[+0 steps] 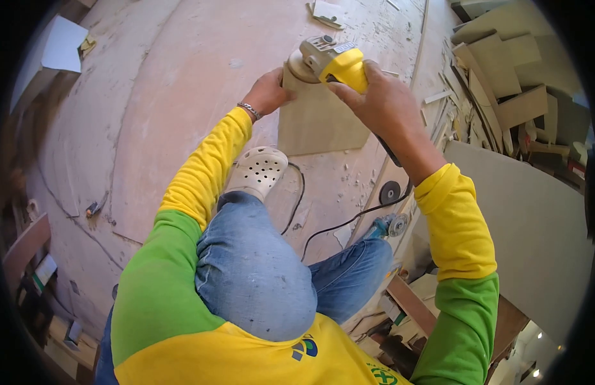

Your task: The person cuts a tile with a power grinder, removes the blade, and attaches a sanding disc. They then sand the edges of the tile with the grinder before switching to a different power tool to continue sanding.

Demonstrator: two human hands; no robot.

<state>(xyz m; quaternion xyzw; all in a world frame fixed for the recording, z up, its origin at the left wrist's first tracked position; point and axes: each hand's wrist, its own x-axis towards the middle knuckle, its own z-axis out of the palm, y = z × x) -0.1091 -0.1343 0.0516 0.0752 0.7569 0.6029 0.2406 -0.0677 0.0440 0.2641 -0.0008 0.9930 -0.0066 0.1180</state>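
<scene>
My right hand [384, 96] is wrapped round the yellow body of an angle grinder [344, 64]. The grinder's round disc [302, 66] lies at the far left corner of a beige tile [320, 122]. With my left hand [270, 93] I grip that tile by its left edge, close to the disc; some of the fingers are hidden behind it. A black cord [355, 218] curves over the floor below my right forearm.
A second grinder [395, 224] and a loose black disc [390, 192] lie right of my legs. Tile offcuts [503, 83] are piled at the right, above a large grey slab [528, 218]. A white box [48, 58] stands far left. My shoe [259, 168] is just below the tile.
</scene>
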